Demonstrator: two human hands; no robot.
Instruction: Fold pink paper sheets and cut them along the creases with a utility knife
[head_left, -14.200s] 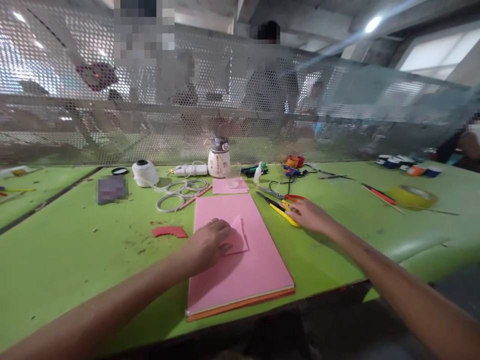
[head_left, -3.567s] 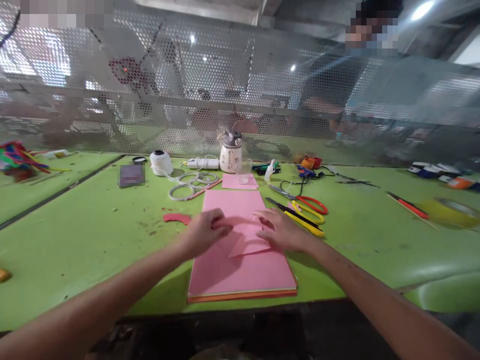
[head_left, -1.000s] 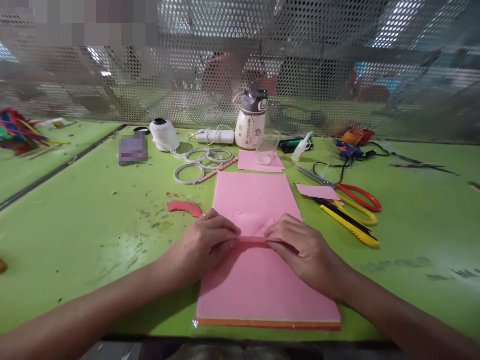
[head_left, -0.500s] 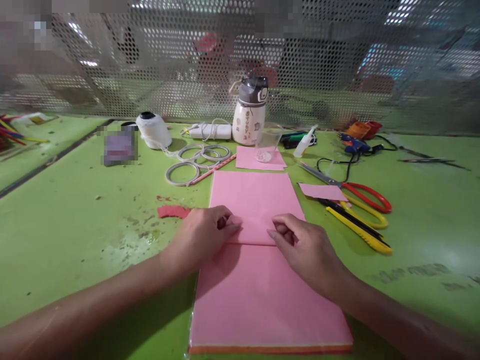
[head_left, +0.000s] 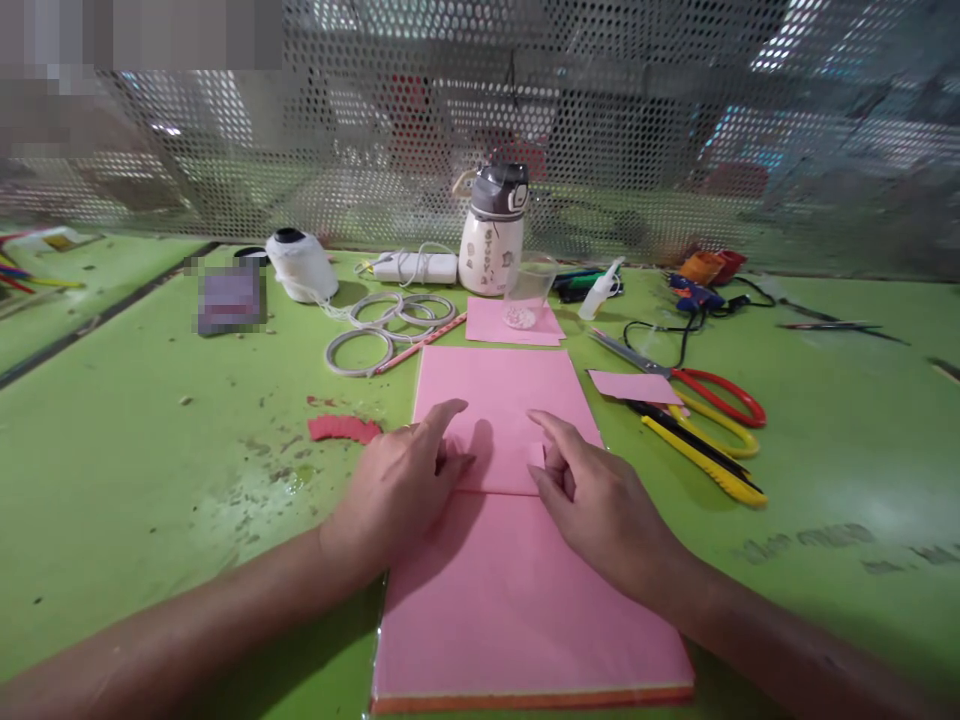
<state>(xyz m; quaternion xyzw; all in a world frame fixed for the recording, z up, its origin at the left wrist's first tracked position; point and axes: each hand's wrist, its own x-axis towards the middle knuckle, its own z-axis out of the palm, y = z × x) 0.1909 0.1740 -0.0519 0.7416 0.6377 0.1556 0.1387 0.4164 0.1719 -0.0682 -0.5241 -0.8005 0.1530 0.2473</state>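
Note:
A small folded pink paper [head_left: 501, 462] lies on a stack of pink sheets [head_left: 517, 610] on the green table [head_left: 150, 440]. My left hand [head_left: 401, 485] holds the paper's left edge, index finger stretched forward and the other fingers curled. At the paper's right edge my right hand [head_left: 600, 500] pinches it, index finger pointing forward too. The fold line runs straight between the two hands.
Red-handled scissors [head_left: 720, 400], a yellow utility knife [head_left: 705, 460] and a pink offcut [head_left: 634, 385] lie to the right. Behind the stack stand a bottle [head_left: 491, 235], a clear cup [head_left: 525, 295], a string spool [head_left: 296, 265] and rings [head_left: 375, 335]. A red scrap [head_left: 341, 428] lies left; a perforated screen [head_left: 600, 130] closes the back.
The paper's raised flaps have been pressed flat into a neat fold. Both index fingers now stretch forward along the paper's side edges. The camera view has tipped lower and closer.

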